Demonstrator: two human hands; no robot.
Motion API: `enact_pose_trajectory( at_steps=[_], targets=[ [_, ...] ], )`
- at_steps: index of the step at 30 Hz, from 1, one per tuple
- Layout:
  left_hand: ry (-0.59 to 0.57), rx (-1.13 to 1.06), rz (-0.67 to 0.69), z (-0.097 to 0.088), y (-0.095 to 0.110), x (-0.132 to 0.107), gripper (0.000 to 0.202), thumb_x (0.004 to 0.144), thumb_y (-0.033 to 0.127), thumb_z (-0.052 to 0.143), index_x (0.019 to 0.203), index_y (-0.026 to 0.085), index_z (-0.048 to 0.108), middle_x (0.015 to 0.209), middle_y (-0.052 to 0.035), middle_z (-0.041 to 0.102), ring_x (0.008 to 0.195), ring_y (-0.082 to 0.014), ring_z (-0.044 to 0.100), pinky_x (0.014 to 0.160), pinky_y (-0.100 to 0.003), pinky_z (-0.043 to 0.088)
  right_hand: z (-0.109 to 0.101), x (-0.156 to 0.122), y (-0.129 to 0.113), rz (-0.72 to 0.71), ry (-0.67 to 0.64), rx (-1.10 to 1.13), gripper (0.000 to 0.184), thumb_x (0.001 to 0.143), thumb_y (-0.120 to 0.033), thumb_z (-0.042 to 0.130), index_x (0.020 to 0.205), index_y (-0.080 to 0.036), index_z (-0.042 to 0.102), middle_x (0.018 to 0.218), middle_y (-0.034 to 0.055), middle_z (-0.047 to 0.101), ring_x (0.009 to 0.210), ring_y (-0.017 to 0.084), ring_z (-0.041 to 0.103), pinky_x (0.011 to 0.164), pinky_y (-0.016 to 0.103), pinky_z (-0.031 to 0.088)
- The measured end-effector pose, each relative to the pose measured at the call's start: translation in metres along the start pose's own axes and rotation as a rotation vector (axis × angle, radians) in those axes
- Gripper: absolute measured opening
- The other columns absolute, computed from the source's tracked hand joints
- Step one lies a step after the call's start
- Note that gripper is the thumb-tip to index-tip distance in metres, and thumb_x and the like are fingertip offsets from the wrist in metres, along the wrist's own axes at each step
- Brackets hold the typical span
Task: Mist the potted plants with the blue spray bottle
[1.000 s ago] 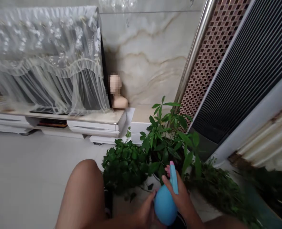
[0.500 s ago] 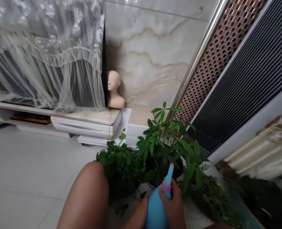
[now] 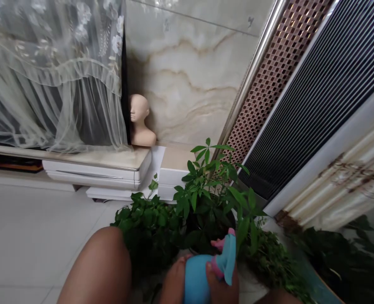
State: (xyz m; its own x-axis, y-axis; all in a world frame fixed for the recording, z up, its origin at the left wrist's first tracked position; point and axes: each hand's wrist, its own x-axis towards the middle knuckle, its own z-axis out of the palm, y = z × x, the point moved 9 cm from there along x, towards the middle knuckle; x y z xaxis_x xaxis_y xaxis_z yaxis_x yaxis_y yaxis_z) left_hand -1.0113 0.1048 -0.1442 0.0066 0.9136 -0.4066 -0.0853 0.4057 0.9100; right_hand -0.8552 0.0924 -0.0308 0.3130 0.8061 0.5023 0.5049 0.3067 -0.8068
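A blue spray bottle (image 3: 197,278) with a pink collar, pink trigger and pink nozzle tip is held low in the middle of the head view. Its blue head is turned side-on, and the nozzle points away toward the plants. My right hand (image 3: 222,288) is closed around the right side of the bottle near its neck, thumb on the front just under the collar. Against the bottle's left side my left hand (image 3: 173,282) is wrapped, its fingertips partly out of sight behind it. Just beyond stands a leafy potted plant (image 3: 206,190) in a dark pot.
A bushy green plant (image 3: 152,223) grows at the left, and low foliage (image 3: 269,261) at the right. Behind are a white TV cabinet (image 3: 95,171), a mannequin head (image 3: 139,120) and a tall ribbed dark panel (image 3: 316,97). My bent knee (image 3: 101,261) is at lower left.
The spray bottle has turned in my hands, so its trigger and side-on head now show. My left hand has come higher along its side. The whole view has shifted slightly.
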Motion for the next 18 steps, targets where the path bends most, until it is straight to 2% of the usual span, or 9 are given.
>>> enact_pose_trajectory(
  at_steps=[2,6,9,11,12,14,16,18],
  targets=[
    [0.003,-0.003,0.047,0.001,0.001,-0.001,0.046,0.076,0.05,0.037,0.097,0.022,0.067,0.114,-0.0087,0.067,0.12,-0.0303,0.053,0.112,-0.041,0.031,-0.002,0.002,-0.009,-0.036,-0.012,-0.005,0.038,0.08,-0.041,0.056,0.114,-0.023,0.052,0.116,0.0115,0.06,0.114,0.031,0.055,0.093,0.046,0.046],
    [0.012,-0.02,0.058,0.0,-0.006,-0.007,0.048,0.072,0.054,0.04,0.097,0.023,0.068,0.113,-0.0077,0.068,0.12,-0.0305,0.053,0.112,-0.04,0.032,0.001,0.006,-0.023,-0.102,-0.127,0.035,0.049,0.082,-0.041,0.054,0.126,-0.022,0.046,0.124,0.0128,0.056,0.119,0.03,0.052,0.094,0.044,0.046],
    [-0.007,-0.03,0.088,0.001,-0.006,-0.011,0.048,0.072,0.058,0.039,0.092,0.026,0.069,0.109,-0.0038,0.069,0.117,-0.0284,0.056,0.111,-0.036,0.034,-0.001,0.008,-0.016,-0.023,-0.153,0.042,0.046,0.083,-0.043,0.054,0.123,-0.021,0.05,0.121,0.0127,0.058,0.116,0.029,0.054,0.094,0.043,0.046],
    [0.015,-0.062,0.084,0.0,-0.007,-0.012,0.047,0.072,0.059,0.041,0.089,0.025,0.069,0.109,-0.0046,0.069,0.117,-0.0286,0.055,0.111,-0.036,0.033,-0.002,0.01,-0.008,0.063,-0.167,0.063,0.044,0.084,-0.047,0.053,0.12,-0.022,0.053,0.119,0.0117,0.061,0.113,0.029,0.056,0.094,0.042,0.046],
    [0.025,-0.095,0.035,0.0,-0.011,-0.011,0.046,0.071,0.059,0.044,0.088,0.023,0.068,0.108,-0.0064,0.069,0.118,-0.0294,0.055,0.111,-0.038,0.033,-0.003,0.012,-0.004,0.102,-0.177,0.08,0.044,0.084,-0.049,0.053,0.119,-0.022,0.054,0.119,0.0111,0.062,0.112,0.028,0.057,0.095,0.042,0.046],
    [0.005,-0.235,-0.2,0.008,-0.031,-0.012,0.048,0.073,0.058,0.046,0.094,0.019,0.065,0.108,-0.0112,0.069,0.119,-0.0308,0.054,0.107,-0.041,0.037,-0.004,0.015,-0.001,0.145,-0.182,0.107,0.047,0.084,-0.054,0.051,0.119,-0.023,0.055,0.12,0.0101,0.062,0.112,0.028,0.058,0.095,0.04,0.047],
    [-0.088,-0.445,-0.462,0.026,-0.05,-0.019,0.053,0.08,0.056,0.041,0.107,0.015,0.06,0.109,-0.0161,0.068,0.119,-0.0312,0.056,0.102,-0.045,0.042,-0.005,0.019,-0.004,0.139,-0.186,0.103,0.051,0.084,-0.057,0.05,0.121,-0.023,0.055,0.122,0.0096,0.062,0.109,0.028,0.059,0.091,0.038,0.049],
    [-0.235,-0.636,-0.559,0.046,-0.051,-0.027,0.06,0.084,0.057,0.037,0.12,0.012,0.054,0.111,-0.0182,0.067,0.119,-0.0311,0.056,0.099,-0.049,0.044,-0.004,0.022,-0.012,0.096,-0.225,0.081,0.054,0.082,-0.059,0.051,0.122,-0.024,0.056,0.122,0.0101,0.061,0.104,0.027,0.06,0.085,0.037,0.052]
  ],
)
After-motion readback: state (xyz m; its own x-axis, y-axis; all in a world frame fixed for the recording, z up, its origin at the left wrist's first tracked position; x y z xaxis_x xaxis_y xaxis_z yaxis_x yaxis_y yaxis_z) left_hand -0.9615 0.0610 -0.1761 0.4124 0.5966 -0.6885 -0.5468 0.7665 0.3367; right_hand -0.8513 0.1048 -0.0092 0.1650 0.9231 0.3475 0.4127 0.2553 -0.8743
